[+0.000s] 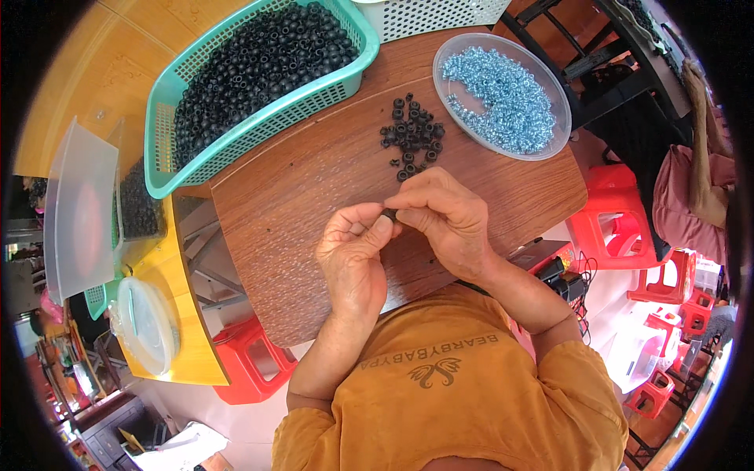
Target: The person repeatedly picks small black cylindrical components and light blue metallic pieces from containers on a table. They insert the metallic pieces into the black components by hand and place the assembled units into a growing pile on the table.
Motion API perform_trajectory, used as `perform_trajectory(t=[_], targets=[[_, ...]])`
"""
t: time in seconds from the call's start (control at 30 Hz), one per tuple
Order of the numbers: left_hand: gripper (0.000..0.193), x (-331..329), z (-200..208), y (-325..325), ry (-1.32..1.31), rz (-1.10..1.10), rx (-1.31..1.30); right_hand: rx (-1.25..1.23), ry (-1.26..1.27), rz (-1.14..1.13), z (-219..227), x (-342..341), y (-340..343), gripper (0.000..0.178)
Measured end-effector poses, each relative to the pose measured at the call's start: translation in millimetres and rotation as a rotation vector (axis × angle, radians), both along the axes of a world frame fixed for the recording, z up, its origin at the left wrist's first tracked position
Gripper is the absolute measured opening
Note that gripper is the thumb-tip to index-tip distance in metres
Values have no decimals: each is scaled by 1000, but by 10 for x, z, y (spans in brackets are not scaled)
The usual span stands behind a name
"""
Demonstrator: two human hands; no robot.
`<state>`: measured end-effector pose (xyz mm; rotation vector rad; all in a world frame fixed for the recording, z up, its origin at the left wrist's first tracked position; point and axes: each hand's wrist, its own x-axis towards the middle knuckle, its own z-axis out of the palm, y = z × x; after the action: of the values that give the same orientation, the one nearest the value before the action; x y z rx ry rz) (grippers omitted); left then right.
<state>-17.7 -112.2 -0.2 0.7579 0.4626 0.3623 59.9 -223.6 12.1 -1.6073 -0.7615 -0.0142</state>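
Observation:
Over the wooden table (298,196) my two hands meet at a small round black piece (389,213). My left hand (353,255) pinches it between thumb and fingertips. The closed fingers of my right hand (446,218) press at the same piece from the right, hiding part of it. Whether a second small part sits between those fingers cannot be made out. Just beyond my hands lies a loose pile of small black ring-like pieces (411,135). Farther right, a round clear tray (562,118) holds many tiny translucent blue pieces (506,94).
A teal basket (259,135) full of black pieces stands at the far left, beside a white perforated basket (440,17). On the yellow table (184,314) are clear containers (82,212). Red stools (255,365) stand around, and another person's arm (703,149) shows at right.

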Motion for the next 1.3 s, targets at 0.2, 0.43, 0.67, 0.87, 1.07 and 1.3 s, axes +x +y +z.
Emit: perform_trajectory(t=[0.2,0.43,0.67,0.87,1.07,1.3], targets=[[18,15,14,-2,43,-36,17,-3,-54,-68,-56,-26,9,18],[17,42,41,-26,39,-20,10,-8,-127,-118,-68,-11,10,19],[19,90,21,-35,79,25,17,-30,-234,-174,-130,-110,15,33],[20,135,80,-72,124,13,-32,-6,-218,-220,-192,-129,35,39],[19,123,40,-69,77,-7,-3,34,-331,-240,-240,-47,32,37],[20,93,45,-14,109,-6,-43,66,-423,-183,-222,15,29,33]])
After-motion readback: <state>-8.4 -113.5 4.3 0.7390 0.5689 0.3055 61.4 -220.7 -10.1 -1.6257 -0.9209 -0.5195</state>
